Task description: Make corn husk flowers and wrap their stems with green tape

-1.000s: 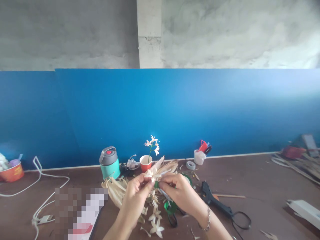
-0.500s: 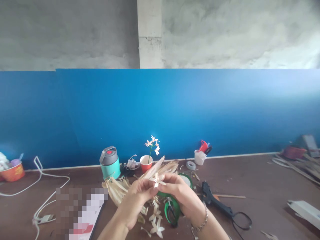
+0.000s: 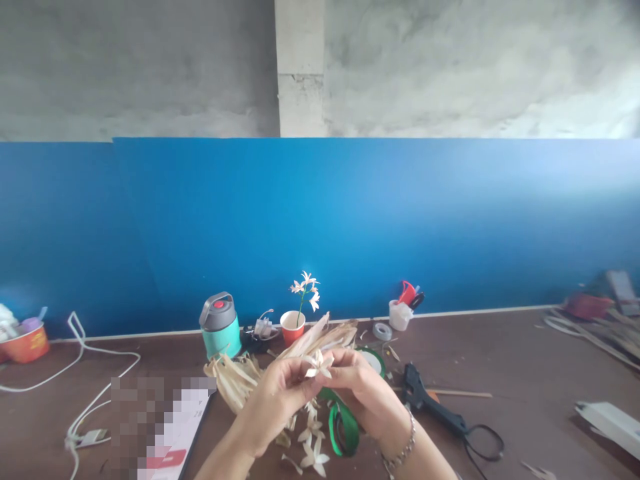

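Note:
Between the fingertips of both hands is a small cream-white flower (image 3: 319, 365) with pointed petals, facing toward me. My left hand (image 3: 280, 395) pinches it from the left. My right hand (image 3: 357, 380), with a chain bracelet at the wrist, pinches it from the right. Below the hands, more pale flowers (image 3: 314, 457) lie on the brown table. A roll of green ribbon (image 3: 344, 430) rests under my right hand. Behind the hands spread dried corn husks (image 3: 233, 383), partly hidden by them.
A black glue gun (image 3: 433, 403) with its cord lies to the right. Farther back stand a red paper cup (image 3: 292, 328) with a flower stem (image 3: 301, 303), a teal food jar (image 3: 221, 337), a tape roll (image 3: 383, 332) and a white cup (image 3: 399, 316). White cables (image 3: 107, 387) run along the left.
The flower in my fingers has turned, and its petals now face me more fully. Both hands stay in nearly the same place, still pinching it.

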`<state>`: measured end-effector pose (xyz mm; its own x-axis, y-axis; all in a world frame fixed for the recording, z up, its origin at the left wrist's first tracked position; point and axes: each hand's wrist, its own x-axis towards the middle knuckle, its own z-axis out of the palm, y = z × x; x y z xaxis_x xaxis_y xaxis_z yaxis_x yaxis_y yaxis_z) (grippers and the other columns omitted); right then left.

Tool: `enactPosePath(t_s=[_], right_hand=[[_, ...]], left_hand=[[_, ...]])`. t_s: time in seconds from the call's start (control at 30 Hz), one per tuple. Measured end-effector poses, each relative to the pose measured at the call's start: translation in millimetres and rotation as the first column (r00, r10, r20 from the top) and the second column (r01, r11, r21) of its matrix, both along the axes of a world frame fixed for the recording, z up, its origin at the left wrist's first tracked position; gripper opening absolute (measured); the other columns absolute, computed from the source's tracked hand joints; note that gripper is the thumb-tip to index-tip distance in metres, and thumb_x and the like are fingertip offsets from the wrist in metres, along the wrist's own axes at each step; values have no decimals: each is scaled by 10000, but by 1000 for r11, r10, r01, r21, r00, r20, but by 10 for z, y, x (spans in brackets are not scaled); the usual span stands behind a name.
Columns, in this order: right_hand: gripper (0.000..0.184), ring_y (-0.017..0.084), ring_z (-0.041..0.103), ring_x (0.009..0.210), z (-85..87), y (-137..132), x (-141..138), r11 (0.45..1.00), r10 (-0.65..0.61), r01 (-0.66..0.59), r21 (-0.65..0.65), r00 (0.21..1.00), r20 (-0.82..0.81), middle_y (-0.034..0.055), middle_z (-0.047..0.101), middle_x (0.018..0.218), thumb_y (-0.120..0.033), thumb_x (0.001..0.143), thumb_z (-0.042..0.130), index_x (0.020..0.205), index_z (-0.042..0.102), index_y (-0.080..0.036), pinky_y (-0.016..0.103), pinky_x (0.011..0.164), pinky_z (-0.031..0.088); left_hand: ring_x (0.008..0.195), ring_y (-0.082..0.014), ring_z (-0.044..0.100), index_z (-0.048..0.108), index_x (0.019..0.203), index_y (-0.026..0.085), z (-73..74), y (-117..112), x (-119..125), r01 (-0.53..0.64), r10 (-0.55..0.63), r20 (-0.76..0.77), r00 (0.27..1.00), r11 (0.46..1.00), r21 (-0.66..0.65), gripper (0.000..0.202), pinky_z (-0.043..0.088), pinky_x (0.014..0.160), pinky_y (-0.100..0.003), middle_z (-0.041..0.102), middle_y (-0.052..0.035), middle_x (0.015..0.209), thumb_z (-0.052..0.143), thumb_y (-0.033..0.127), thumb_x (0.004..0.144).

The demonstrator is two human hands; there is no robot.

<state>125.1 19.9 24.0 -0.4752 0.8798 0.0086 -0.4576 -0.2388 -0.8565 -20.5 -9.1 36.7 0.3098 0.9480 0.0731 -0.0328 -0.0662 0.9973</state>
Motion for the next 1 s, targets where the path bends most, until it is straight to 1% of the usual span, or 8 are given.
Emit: enactPosePath(t_s=[0.13,0.27,0.53,0.67,0.8,0.87,0.93,1.0], right_hand=[[189,114,535,587,0,-16,-41,995,-78,75,60,996,41,8,639,617,-208,546,810,593,647,-126,229,613,390],[231,124,520,593,12,-42,-90,972,-203,190,139,976,83,1,618,603,-280,541,816,592,643,-136,239,614,379],[270,108,484,560,-12,-67,-162,952,-286,272,143,954,92,-18,592,586,-273,506,830,585,605,-145,217,562,367],[289,115,492,575,-19,-81,-185,941,-305,290,173,950,70,-8,599,622,-289,518,824,598,584,-150,220,572,387],[297,112,468,589,-37,-94,-200,926,-337,322,196,940,46,-30,553,614,-276,546,817,616,551,-166,212,572,374],[306,110,455,590,-34,-101,-202,920,-351,336,199,935,44,-39,534,608,-274,551,818,614,537,-171,212,578,368],[317,111,455,585,-23,-107,-202,917,-359,343,205,932,45,-41,525,595,-288,553,819,596,526,-172,218,584,370],[315,120,474,584,-12,-109,-199,921,-342,325,214,938,50,-32,542,586,-311,563,814,587,533,-171,228,592,380]], left_hand=[[783,-211,604,686,874,164,-86,27,32,-146,153,-61,986,983,114,261,457,720,-282,682,-39,773,658,383,735],[675,-184,590,689,858,146,-177,54,70,-273,299,-111,948,940,203,268,446,591,-241,673,-40,725,614,380,751],[596,-180,598,681,847,170,-211,2,124,-427,539,-200,819,803,416,201,445,530,-237,678,-18,665,552,288,749],[630,-206,621,669,833,178,-235,-10,118,-444,617,-255,745,743,502,210,472,566,-271,685,-41,688,529,322,774],[659,-212,625,640,755,190,-288,12,101,-438,667,-244,704,679,590,162,486,606,-291,676,-52,710,546,318,783],[681,-206,626,617,730,195,-329,28,90,-415,687,-217,694,628,658,117,487,623,-291,668,-50,730,548,271,788],[720,-208,624,606,729,201,-365,39,77,-395,718,-169,675,545,740,85,482,666,-301,660,-44,735,548,216,789],[737,-205,612,601,727,203,-381,38,68,-368,724,-134,677,491,790,91,471,695,-308,654,-40,736,546,187,798]])
